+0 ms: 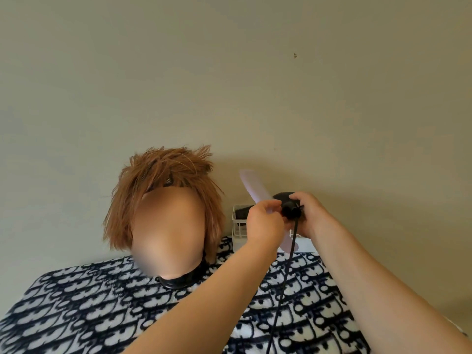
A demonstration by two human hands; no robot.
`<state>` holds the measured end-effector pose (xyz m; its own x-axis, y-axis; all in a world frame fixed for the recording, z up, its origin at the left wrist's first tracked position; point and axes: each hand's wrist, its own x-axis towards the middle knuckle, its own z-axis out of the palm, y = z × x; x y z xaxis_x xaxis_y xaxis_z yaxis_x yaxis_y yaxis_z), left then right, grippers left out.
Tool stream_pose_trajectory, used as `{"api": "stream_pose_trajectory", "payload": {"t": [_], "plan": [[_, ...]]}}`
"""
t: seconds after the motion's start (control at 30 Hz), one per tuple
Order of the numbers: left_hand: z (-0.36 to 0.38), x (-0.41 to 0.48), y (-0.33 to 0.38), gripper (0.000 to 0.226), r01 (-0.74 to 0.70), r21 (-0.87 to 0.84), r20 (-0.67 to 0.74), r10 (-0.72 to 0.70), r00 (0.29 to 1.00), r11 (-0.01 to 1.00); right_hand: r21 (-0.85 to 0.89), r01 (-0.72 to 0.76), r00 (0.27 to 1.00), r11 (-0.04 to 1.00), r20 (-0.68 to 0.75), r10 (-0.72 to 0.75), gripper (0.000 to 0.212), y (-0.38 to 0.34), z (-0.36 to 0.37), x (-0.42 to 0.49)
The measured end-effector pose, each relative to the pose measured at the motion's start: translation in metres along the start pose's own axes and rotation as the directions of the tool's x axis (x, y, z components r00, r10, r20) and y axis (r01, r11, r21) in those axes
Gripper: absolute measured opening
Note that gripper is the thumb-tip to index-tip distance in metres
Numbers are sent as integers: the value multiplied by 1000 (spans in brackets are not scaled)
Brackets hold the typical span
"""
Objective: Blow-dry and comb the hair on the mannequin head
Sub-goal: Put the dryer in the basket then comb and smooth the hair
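Both hands are raised at about 3 o'clock from the mannequin head [168, 226], seen from the head camera. The right hand [310, 213] has its fingers wrapped round a black hair dryer [290, 209], gripping it. The dryer's black cord [286, 272] drops from its near end toward 6 o'clock, down across the blanket and out of the bottom of the frame.

The left hand [263, 222] comes in from 7 o'clock, with its fingers curled in at that same end of the dryer. A pale lilac comb [251, 186] slants behind both hands, its upper end toward 11 o'clock and its lower end toward 5 o'clock. Whether the left fingers pinch the comb, the dryer or neither, I cannot tell.

The mannequin head stands upright on a black collar [178, 281] at the far side of a black-and-white patterned blanket [89, 302], close to a plain beige wall [229, 72]. Its ginger hair [153, 180] is short and ragged, with tufts sticking up at 12 and 1 o'clock, and dark netting shows through at the parting.

Between the head and the hands, against the wall, sits a white wire basket [237, 236] with something dark inside, too hidden to name.
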<state>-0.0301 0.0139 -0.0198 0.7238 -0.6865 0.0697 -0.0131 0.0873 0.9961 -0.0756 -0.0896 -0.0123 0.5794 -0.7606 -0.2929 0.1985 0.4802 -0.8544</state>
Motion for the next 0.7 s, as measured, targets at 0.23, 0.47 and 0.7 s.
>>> {"api": "stream_pose_trajectory", "payload": {"t": [0.23,0.47,0.7], "plan": [[4,6,12,36,7,-38,-22,-8,1000,999,104,-17,998,994,67,10,23,-7,0,-1],[-1,7,11,34,48,-29,-6,-48,999,998,144,-85,996,986,19,83,21,0,2,12],[-10,8,4,29,67,45,-5,-66,998,997,116,-34,996,993,-77,43,25,9,-1,2]]}}
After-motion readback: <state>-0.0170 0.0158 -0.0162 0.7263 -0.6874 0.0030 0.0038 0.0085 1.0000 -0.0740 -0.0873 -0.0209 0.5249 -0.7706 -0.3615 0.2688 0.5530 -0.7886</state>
